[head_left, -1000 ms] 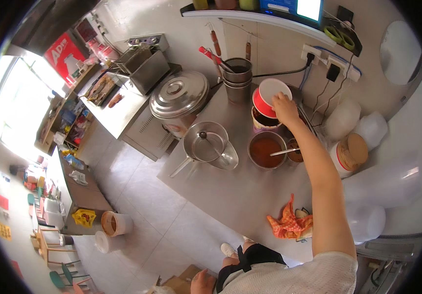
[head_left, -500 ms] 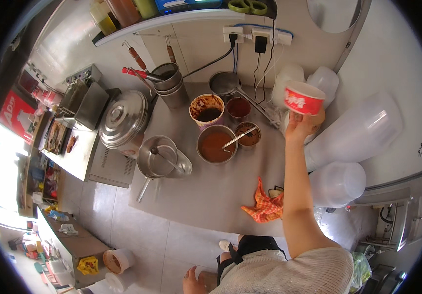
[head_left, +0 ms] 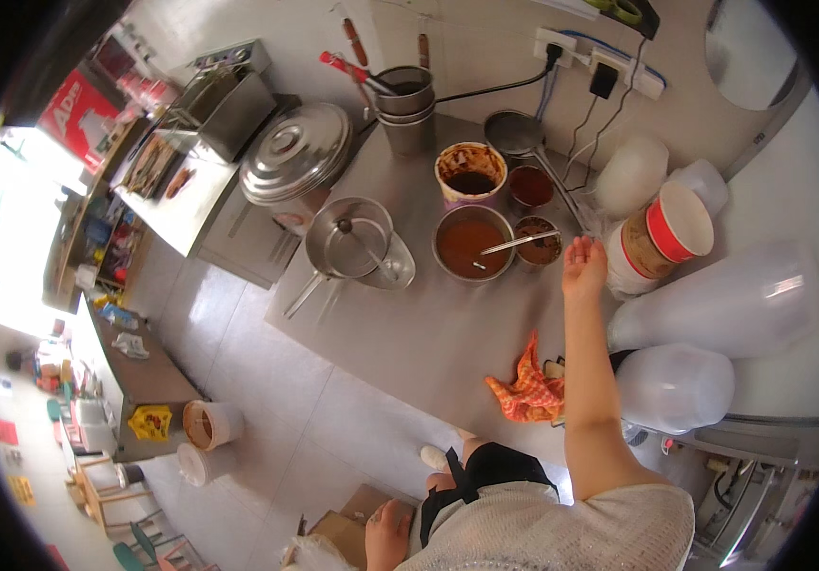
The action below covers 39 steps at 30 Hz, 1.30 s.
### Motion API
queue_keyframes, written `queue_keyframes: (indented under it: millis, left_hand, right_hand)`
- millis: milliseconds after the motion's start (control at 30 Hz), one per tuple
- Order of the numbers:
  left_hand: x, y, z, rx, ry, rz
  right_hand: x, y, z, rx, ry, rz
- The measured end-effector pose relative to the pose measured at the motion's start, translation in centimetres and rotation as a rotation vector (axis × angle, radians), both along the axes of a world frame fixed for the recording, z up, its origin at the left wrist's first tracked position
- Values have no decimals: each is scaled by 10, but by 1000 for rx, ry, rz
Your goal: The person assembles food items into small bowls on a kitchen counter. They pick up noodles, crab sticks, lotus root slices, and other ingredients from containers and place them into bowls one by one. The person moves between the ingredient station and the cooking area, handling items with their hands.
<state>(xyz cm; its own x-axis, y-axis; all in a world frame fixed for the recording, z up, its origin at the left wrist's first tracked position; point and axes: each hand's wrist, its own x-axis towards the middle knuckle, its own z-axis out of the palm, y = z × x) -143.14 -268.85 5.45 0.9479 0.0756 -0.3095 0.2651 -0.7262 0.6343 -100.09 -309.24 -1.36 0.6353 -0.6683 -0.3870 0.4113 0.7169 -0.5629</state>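
My right hand (head_left: 584,265) reaches over the right side of the metal table, palm up, fingers stretched and nothing in them. Beside it a red and white paper tub (head_left: 659,233) lies tilted against a brown paper tub (head_left: 645,249), its white mouth facing right. Low by my body hangs my left hand (head_left: 387,535), loosely open and holding nothing, above a cardboard box (head_left: 347,538). Left of the right hand are a pot of brown sauce (head_left: 462,235) with a metal spoon handle (head_left: 523,242) across its rim and a small pot of dark sauce (head_left: 539,249).
Translucent plastic tub stacks (head_left: 723,300) line the right wall. An orange cloth (head_left: 528,385) lies near the table's front edge. A steel saucepan (head_left: 347,240), a lidded stockpot (head_left: 295,157) and a sauce bucket (head_left: 471,176) stand farther left and back. Power cords (head_left: 590,133) hang behind.
My right hand has let go of the red and white tub, now among the other tubs, and drawn back from it. The view has swung right.
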Motion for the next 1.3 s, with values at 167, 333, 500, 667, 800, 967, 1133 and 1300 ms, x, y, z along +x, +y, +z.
queue_keyframes:
  millis: [167,333,500,667,800,967,1133,1300]
  left_hand:
    - [-29,-25,28,-11,13,130]
    - [-107,-46,21,-3,2,279]
    - [-217,-92,1,171,-155,377]
    - [-326,-157,-4,143,-118,586]
    - [-410,-221,5,69,-154,949]
    - [-472,-298,-18,210,-212,1528]
    - [-567,-308,-54,190,-554,2123]
    - [-743,-238,-84,252,-764,2305]
  right_hand:
    - [-39,67,8,16,29,220]
    - [-83,139,39,-63,-59,488]
    - [-185,219,42,-114,-215,920]
    - [-363,275,30,-107,-138,1507]
    - [-526,275,36,-140,-126,2136]
    - [-644,234,35,-387,-281,2823]
    - [-680,211,15,-713,-563,3110]
    - [-695,181,9,-825,-462,3027]
